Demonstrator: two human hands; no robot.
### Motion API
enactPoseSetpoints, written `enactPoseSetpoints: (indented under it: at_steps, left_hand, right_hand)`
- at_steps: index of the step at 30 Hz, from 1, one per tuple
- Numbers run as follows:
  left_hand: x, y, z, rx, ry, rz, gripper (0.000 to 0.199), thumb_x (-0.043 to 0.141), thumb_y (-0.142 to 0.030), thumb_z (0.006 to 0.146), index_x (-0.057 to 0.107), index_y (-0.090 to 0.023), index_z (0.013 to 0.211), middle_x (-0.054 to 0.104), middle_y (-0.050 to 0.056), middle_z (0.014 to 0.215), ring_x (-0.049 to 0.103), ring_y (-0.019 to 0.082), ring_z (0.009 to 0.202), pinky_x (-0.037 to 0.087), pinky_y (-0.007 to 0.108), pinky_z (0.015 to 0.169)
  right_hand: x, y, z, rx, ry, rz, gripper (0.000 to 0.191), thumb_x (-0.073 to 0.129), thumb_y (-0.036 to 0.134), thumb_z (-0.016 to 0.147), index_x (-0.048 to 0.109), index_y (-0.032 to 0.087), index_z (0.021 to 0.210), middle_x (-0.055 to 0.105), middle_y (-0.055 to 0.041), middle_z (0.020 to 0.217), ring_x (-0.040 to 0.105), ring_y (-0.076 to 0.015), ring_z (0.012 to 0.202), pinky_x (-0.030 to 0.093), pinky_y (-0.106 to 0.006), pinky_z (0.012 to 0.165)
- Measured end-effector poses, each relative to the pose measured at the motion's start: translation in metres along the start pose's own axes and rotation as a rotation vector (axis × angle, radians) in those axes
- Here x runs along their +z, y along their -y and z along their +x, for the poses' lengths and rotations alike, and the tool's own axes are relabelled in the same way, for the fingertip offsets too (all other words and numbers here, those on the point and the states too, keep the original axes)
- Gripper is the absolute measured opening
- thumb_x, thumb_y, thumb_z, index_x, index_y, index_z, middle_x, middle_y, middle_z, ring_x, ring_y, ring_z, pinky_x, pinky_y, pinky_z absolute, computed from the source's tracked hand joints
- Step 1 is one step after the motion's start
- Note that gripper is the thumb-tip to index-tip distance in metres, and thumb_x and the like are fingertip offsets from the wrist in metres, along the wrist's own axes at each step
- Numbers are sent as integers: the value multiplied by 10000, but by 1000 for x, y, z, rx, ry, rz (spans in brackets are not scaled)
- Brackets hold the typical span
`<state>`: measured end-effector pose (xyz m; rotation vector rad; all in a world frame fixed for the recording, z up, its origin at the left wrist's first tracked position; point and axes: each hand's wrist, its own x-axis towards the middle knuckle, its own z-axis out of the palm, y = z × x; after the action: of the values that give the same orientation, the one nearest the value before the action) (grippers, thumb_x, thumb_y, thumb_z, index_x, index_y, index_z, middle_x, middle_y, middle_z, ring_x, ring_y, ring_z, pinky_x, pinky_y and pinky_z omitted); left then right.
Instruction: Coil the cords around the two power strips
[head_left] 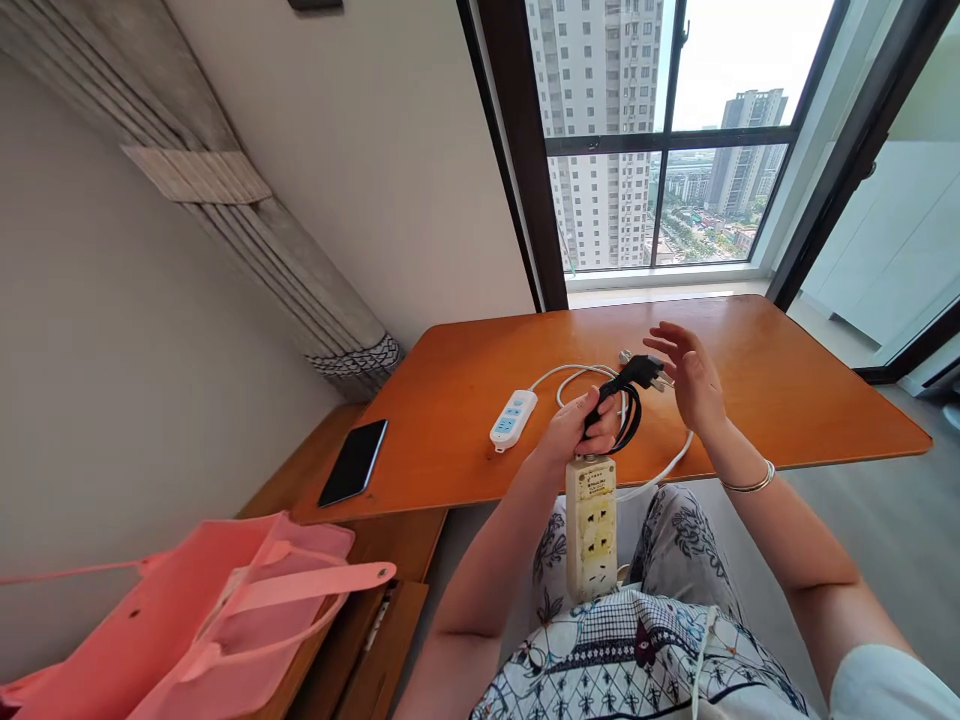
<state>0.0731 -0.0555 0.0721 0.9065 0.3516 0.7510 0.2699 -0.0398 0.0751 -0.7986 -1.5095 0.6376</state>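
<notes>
My left hand is closed around a coiled black power cord, near the middle of the table's front edge. The cord's black plug sticks out to the right of that hand. Below it hangs a yellowed power strip in front of my lap, its sockets facing me. My right hand is raised just right of the plug with its fingers apart, holding nothing. A small white power strip lies on the table to the left, and its white cable loops behind my left hand.
The orange-brown table spreads in front of me. A black phone lies at its left end. A pink bag stands at the lower left by a wooden drawer. Beyond the table is a window.
</notes>
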Motion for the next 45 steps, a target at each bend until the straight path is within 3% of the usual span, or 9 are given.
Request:
enactPoseSetpoints:
  at_steps: [3,6,11,19,30,34,38,42,45]
  left_hand:
    - [-1,0,2,0,-53,-139,460,591,-506,936,361,-193,689,232,-131,476,125,3,276,228,142,345]
    - [0,0,3,20,-75,-185,467,556,-513,954,363,-191,676,225,-129,464,133,6,265,226,144,340]
    - [1,2,6,35,-161,-213,445,539,-457,978,364,-187,670,239,-121,469,183,10,269,237,144,353]
    - [2,0,6,72,-259,-278,422,512,-420,998,359,-192,676,218,-123,467,179,15,272,230,145,352]
    - [0,1,9,120,-381,-253,382,642,-407,930,405,-194,720,286,-112,495,323,33,331,316,156,394]
    - [2,-6,8,147,-377,-386,372,543,-369,994,370,-196,714,222,-115,503,233,20,317,259,143,378]
    - [-1,-9,8,279,-416,-443,377,577,-369,981,375,-195,714,216,-114,509,219,15,331,262,135,388]
    - [-4,-8,12,365,-476,-441,415,641,-411,936,384,-194,694,257,-106,505,290,27,369,306,145,415]
    - [-3,-4,16,336,-523,-434,439,641,-424,930,386,-188,663,326,-85,516,395,46,429,369,158,469]
  right_hand:
    - [8,-18,-18,238,138,199,761,508,797,825,492,292,1393,594,-128,1359,648,-260,1128,552,-405,871]
    - [17,-22,-26,390,274,253,668,619,721,802,599,224,1248,721,-91,1048,694,-202,806,536,-302,639]
    - [27,-18,-21,448,175,256,468,672,618,795,663,196,995,636,16,615,577,-140,512,414,-257,470]
    - [36,-30,-30,482,144,367,568,730,635,724,649,219,1102,726,-18,784,668,-185,683,560,-326,651]
    - [32,-37,-34,414,207,233,552,624,591,858,631,193,1239,674,-19,764,620,-166,669,548,-298,607]
    - [35,-54,-50,259,142,55,572,406,555,987,478,206,1435,703,-105,1037,669,-185,784,578,-351,715]
    - [34,-73,-75,-95,169,-354,657,607,483,909,399,231,1478,506,-193,1396,655,-243,1038,589,-440,843]
    - [26,-69,-83,-455,328,-494,489,627,469,906,556,285,1354,476,-153,1418,581,-282,1226,541,-481,980]
    - [23,-56,-80,-502,375,-468,447,567,472,938,581,290,1346,567,-140,1337,587,-277,1211,515,-479,1004]
